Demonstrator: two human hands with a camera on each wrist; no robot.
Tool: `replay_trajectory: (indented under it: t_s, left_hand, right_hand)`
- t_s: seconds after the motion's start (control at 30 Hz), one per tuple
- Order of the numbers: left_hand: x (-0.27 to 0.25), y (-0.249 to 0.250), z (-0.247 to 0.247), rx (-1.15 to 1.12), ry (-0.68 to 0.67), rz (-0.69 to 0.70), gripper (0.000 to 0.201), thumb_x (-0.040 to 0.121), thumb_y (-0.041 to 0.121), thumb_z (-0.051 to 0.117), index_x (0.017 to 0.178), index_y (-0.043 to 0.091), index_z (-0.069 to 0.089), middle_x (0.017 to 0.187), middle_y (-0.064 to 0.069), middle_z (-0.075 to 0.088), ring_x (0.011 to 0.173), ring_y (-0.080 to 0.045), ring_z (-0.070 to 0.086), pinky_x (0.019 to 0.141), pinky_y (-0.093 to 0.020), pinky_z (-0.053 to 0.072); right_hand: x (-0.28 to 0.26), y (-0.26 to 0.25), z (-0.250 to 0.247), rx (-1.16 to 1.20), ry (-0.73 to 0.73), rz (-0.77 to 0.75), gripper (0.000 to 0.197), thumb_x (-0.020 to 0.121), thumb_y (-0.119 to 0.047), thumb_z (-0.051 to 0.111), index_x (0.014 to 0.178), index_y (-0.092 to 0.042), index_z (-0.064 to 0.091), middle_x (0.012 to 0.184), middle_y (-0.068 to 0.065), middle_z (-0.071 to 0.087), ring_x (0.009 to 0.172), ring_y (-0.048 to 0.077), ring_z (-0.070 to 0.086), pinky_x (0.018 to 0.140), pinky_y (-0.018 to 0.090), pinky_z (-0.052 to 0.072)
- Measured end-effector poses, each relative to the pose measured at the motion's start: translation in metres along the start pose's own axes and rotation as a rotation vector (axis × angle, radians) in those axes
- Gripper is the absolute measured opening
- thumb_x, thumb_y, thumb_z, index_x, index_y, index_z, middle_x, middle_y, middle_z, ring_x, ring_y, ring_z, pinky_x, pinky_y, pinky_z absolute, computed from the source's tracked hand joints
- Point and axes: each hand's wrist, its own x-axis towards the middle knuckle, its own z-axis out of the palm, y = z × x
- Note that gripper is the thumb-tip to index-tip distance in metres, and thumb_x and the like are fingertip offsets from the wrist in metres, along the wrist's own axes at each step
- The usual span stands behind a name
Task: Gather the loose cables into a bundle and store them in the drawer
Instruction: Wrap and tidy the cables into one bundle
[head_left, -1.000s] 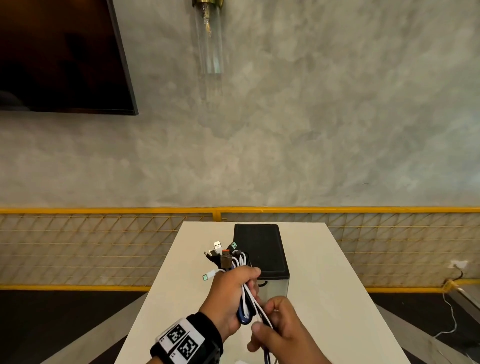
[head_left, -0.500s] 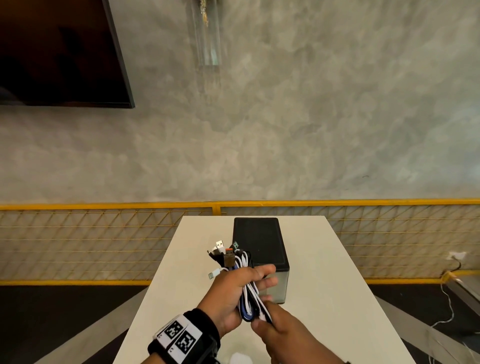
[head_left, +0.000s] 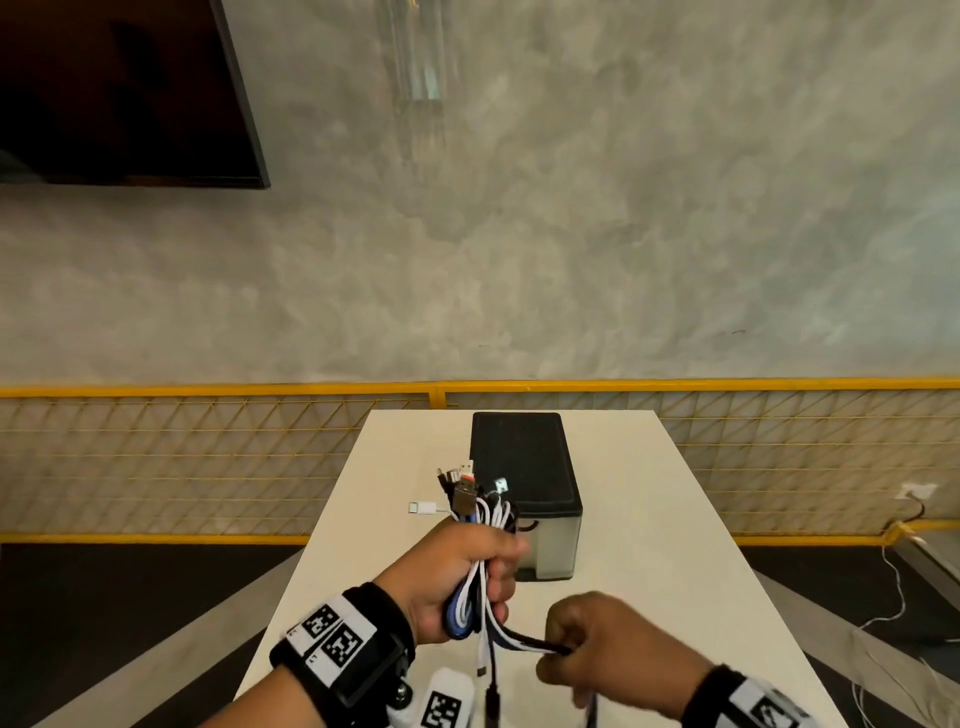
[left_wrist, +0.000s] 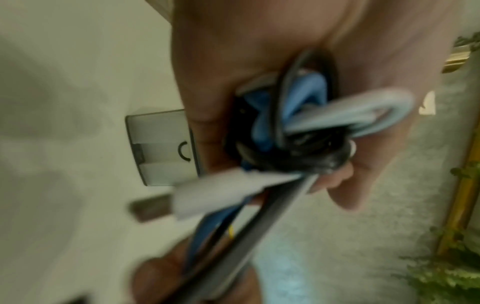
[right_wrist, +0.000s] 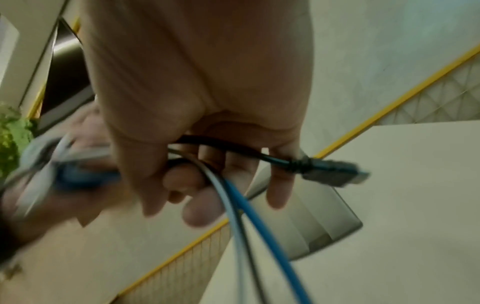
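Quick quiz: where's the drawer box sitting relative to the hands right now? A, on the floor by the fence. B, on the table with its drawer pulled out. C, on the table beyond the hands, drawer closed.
C: the drawer box stands on the table beyond the left hand gripping the cable bundle, its drawer front flush.

A white table (head_left: 649, 545) runs away from the camera toward a mottled grey wall (head_left: 571, 234). Along the foot of that wall stands a yellow railing (head_left: 208, 457) with a diamond-mesh infill. A dark screen (head_left: 119, 88) hangs at the upper left, and 1 clear glass wall lamp (head_left: 421, 57) (blurred, its top cut off) is mounted near the middle. At the far right, a white wall socket (head_left: 915, 490) has a thin cord trailing down to the dark floor (head_left: 104, 597).
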Motion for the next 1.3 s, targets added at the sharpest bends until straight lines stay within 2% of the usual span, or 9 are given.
replay_trajectory:
  t_s: [0.17, 0.3, 0.47, 0.57, 0.67, 0.77, 1.03, 1.2, 1.3]
  left_hand:
    - [-0.011, -0.010, 0.000, 0.201, -0.106, -0.089, 0.024, 0.074, 0.008, 0.065, 0.053, 0.014, 0.054, 0.046, -0.001, 0.046, 0.039, -0.012, 0.043, 0.048, -0.022, 0.039]
    - [-0.010, -0.014, 0.002, 0.190, -0.108, -0.053, 0.019, 0.077, 0.009, 0.063, 0.059, 0.015, 0.065, 0.047, -0.002, 0.052, 0.041, -0.012, 0.047, 0.049, -0.023, 0.039]
    - [-0.012, -0.019, 0.010, 0.219, -0.083, 0.015, 0.019, 0.085, 0.015, 0.071, 0.066, 0.016, 0.069, 0.050, 0.001, 0.062, 0.041, -0.009, 0.057, 0.045, -0.019, 0.047]
    - [-0.010, -0.021, 0.011, 0.287, -0.129, 0.040, 0.020, 0.088, -0.006, 0.064, 0.085, 0.014, 0.069, 0.059, 0.006, 0.069, 0.050, -0.005, 0.064, 0.051, -0.018, 0.050]
    - [-0.011, -0.022, 0.012, 0.355, -0.104, 0.056, 0.020, 0.079, -0.006, 0.070, 0.086, 0.013, 0.071, 0.071, -0.006, 0.067, 0.058, -0.015, 0.062, 0.059, -0.026, 0.051]
    - [-0.009, -0.023, 0.013, 0.408, -0.037, 0.112, 0.020, 0.071, -0.002, 0.071, 0.088, 0.008, 0.067, 0.079, -0.014, 0.059, 0.071, -0.024, 0.057, 0.072, -0.035, 0.045]
    - [-0.012, -0.021, 0.002, 0.453, -0.029, 0.190, 0.021, 0.071, 0.000, 0.065, 0.092, 0.001, 0.067, 0.081, -0.004, 0.065, 0.079, -0.018, 0.060, 0.077, -0.036, 0.047]
    - [-0.011, -0.027, 0.008, 0.279, 0.063, 0.143, 0.019, 0.061, 0.003, 0.066, 0.079, 0.006, 0.071, 0.076, -0.014, 0.063, 0.074, -0.031, 0.066, 0.065, -0.034, 0.054]
    - [-0.011, -0.030, 0.015, 0.205, 0.154, 0.157, 0.015, 0.062, 0.003, 0.064, 0.056, 0.016, 0.068, 0.056, -0.003, 0.058, 0.050, -0.017, 0.058, 0.055, -0.026, 0.047]
  right_hand:
    - [0.000, -0.022, -0.022, -0.021, 0.092, -0.063, 0.021, 0.062, -0.012, 0.082, 0.061, -0.018, 0.062, 0.054, -0.006, 0.058, 0.040, 0.004, 0.044, 0.043, 0.018, 0.036]
    - [0.009, -0.036, -0.026, -0.031, 0.222, -0.113, 0.018, 0.057, -0.005, 0.075, 0.065, -0.016, 0.063, 0.064, 0.000, 0.067, 0.056, 0.007, 0.058, 0.055, 0.027, 0.048]
    - [0.013, -0.035, -0.015, -0.146, 0.353, -0.138, 0.022, 0.065, -0.005, 0.061, 0.065, -0.023, 0.048, 0.065, -0.006, 0.054, 0.059, 0.007, 0.047, 0.052, 0.022, 0.036]
    - [0.012, -0.033, -0.013, -0.066, 0.310, -0.135, 0.027, 0.065, 0.000, 0.057, 0.078, -0.022, 0.048, 0.072, -0.002, 0.056, 0.063, 0.010, 0.047, 0.053, 0.025, 0.036]
    - [0.008, -0.036, -0.011, 0.009, 0.235, -0.127, 0.037, 0.070, 0.000, 0.061, 0.096, -0.021, 0.045, 0.074, 0.005, 0.058, 0.060, 0.013, 0.048, 0.047, 0.022, 0.036]
    - [0.008, -0.036, -0.011, 0.050, 0.205, -0.139, 0.043, 0.072, 0.000, 0.062, 0.099, -0.027, 0.041, 0.072, 0.003, 0.053, 0.058, 0.013, 0.045, 0.050, 0.027, 0.036]
    - [0.005, -0.039, -0.019, 0.182, 0.105, -0.176, 0.037, 0.079, -0.002, 0.065, 0.102, -0.025, 0.046, 0.076, 0.005, 0.064, 0.062, 0.011, 0.058, 0.061, 0.028, 0.044]
    - [0.008, -0.036, -0.018, 0.238, 0.176, -0.187, 0.028, 0.078, -0.003, 0.067, 0.098, -0.018, 0.055, 0.075, 0.004, 0.068, 0.063, 0.011, 0.063, 0.060, 0.027, 0.051]
    - [0.008, -0.030, -0.021, 0.278, 0.191, -0.164, 0.017, 0.082, -0.008, 0.066, 0.096, -0.016, 0.059, 0.081, 0.006, 0.071, 0.067, 0.015, 0.068, 0.062, 0.032, 0.053]
